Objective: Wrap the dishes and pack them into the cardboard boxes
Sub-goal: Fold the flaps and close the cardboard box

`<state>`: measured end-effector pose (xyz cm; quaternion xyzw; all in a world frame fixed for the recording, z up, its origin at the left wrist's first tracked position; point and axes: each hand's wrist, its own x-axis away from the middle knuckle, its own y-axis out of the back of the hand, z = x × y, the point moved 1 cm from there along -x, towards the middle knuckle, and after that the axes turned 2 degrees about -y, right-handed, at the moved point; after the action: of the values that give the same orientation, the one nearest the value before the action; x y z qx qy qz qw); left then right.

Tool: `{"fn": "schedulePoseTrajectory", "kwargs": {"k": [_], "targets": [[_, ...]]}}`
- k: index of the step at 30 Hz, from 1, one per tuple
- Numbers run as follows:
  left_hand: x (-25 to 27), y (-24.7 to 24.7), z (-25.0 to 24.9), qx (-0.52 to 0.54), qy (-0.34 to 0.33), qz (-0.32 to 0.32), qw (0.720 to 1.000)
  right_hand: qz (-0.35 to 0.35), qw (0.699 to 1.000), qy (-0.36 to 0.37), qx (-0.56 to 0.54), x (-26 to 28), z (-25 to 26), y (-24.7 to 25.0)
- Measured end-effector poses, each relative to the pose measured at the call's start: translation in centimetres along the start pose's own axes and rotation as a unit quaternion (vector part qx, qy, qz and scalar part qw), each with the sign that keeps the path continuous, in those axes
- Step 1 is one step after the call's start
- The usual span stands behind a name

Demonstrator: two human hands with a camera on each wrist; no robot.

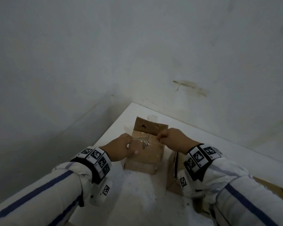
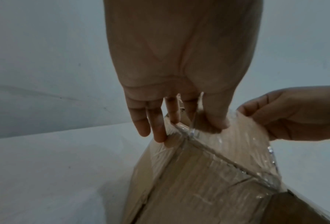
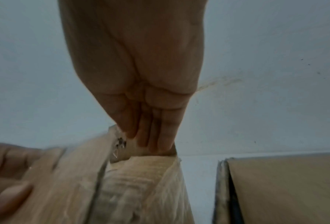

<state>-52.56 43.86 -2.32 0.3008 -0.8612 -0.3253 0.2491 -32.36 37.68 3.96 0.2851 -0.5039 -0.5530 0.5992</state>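
A small cardboard box [image 1: 144, 158] stands on the white table [image 1: 137, 193], its far flap [image 1: 147, 126] upright. Clear plastic film [image 1: 142, 141] is stretched over the box top between my two hands. My left hand [image 1: 129, 143] pinches the film's left end at the box's top edge, and my right hand [image 1: 160, 138] pinches the right end by the flap. In the left wrist view the film [image 2: 246, 136] spans from my left hand [image 2: 181, 122] to my right hand [image 2: 271, 115], over the box [image 2: 198, 189]. What is inside the box is hidden.
A second cardboard box [image 3: 285, 189] stands just right of the first, partly hidden under my right arm [image 1: 203, 159] in the head view. Flat cardboard [image 1: 268, 188] lies at the right edge. Grey walls [image 1: 137, 54] close the table's far corner.
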Motion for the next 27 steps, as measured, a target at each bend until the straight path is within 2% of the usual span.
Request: {"fn": "schedulePoseTrajectory", "kwargs": {"k": [3,5,7,10,12,16,18,21,23,27], "targets": [[-1.1,-0.1,-0.2,-0.009,0.049,-0.017,0.999,-0.165,0.983,-0.044,-0.073,-1.2,0.0,0.9],[-1.4,-0.2,-0.5,0.015,0.065,-0.01,0.998,-0.232,0.967,-0.057,-0.084,-2.1,0.2,0.9],[-1.9,-0.1,-0.6,0.081,0.062,0.0,0.995,-0.203,0.972,-0.073,-0.095,-3.0,0.4,0.6],[-2.3,0.5,-0.5,0.151,0.069,0.028,0.986,-0.103,0.981,-0.105,-0.125,-4.2,0.5,-0.2],[-2.6,0.8,-0.5,0.158,0.075,0.045,0.984,-0.1,0.984,-0.101,-0.106,-4.3,0.6,-0.5],[-3.4,1.4,-0.4,0.126,0.075,0.047,0.988,-0.124,0.991,0.005,-0.052,-3.0,1.1,-0.6],[-4.0,1.4,-0.3,0.11,0.076,0.047,0.99,-0.112,0.993,0.038,-0.013,-2.6,1.0,-1.3],[-4.7,1.4,-0.4,0.129,0.081,0.066,0.986,-0.077,0.991,0.057,0.089,-2.2,0.9,-3.6],[-4.9,1.5,-0.5,0.127,0.07,0.078,0.986,-0.074,0.991,0.057,0.1,-1.8,0.8,-4.8],[-5.3,1.2,-0.9,0.026,0.035,0.091,0.995,-0.038,0.987,0.078,0.138,-1.9,0.7,-5.6]]}}
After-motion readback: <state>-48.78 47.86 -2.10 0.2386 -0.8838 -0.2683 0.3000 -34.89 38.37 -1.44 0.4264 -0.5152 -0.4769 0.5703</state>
